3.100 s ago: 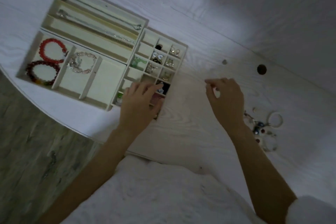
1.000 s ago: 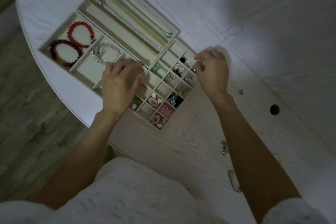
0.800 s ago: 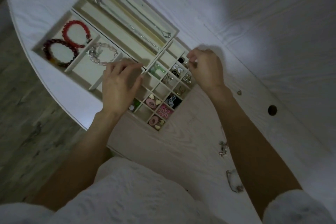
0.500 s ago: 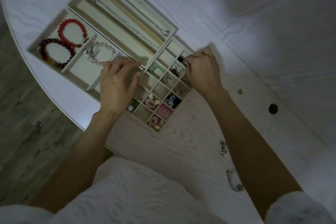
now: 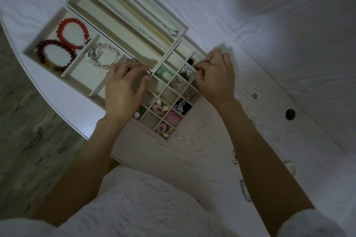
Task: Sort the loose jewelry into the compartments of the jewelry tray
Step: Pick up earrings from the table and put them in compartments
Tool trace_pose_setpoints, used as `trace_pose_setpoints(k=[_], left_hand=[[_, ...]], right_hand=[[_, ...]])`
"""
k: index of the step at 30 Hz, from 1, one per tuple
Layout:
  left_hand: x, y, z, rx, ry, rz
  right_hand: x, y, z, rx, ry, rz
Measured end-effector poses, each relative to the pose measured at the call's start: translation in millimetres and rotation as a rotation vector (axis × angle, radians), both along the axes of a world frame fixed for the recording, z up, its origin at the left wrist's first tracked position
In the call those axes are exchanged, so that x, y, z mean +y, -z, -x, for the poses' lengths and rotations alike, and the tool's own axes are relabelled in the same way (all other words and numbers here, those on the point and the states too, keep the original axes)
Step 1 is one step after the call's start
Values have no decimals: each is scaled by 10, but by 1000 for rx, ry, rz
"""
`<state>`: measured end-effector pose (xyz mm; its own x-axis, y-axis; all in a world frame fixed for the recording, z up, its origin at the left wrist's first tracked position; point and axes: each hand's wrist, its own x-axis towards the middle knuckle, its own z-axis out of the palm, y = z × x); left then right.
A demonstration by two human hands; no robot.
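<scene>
Two hands (image 5: 123,90) (image 5: 215,77) over jewelry tray (image 5: 181,31)

Red bracelet (image 5: 71,32), cream tray (image 5: 123,31), seemingly.

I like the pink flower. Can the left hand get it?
Probably yes. The pink flower lies uncovered in its compartment, just beside the left hand, with nothing between them.

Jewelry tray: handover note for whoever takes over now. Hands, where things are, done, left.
Left hand: open, fingers resting on the jewelry tray dividers.
Right hand: fingers curled over the small compartments at the tray's far right edge; whether it holds a piece I cannot tell.
Done: red bracelet, dark bracelet, clear bracelet, chains and many small pieces are in compartments.
Left: loose pieces on the table by the right forearm.
</scene>
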<state>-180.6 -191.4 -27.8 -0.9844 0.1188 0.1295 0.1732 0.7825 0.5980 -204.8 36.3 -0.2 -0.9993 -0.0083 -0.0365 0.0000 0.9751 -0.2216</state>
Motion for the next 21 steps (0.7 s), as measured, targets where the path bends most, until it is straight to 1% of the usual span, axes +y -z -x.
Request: trace_pose_setpoints(k=[3,7,12,17,21], left_hand=[[0,0,11,-5,4,4],[6,-7,10,-10,-3,-2],[11,-11,20,-1,7,-1],[16,-13,22,1,9,-8],[29,-13,30,12,23,4]], right_hand=[[-14,18,24,19,26,-15],[7,5,32,112,33,19],[26,20,2,70,-9,36],[27,18,19,64,16,38],[1,39,61,72,31,-4]])
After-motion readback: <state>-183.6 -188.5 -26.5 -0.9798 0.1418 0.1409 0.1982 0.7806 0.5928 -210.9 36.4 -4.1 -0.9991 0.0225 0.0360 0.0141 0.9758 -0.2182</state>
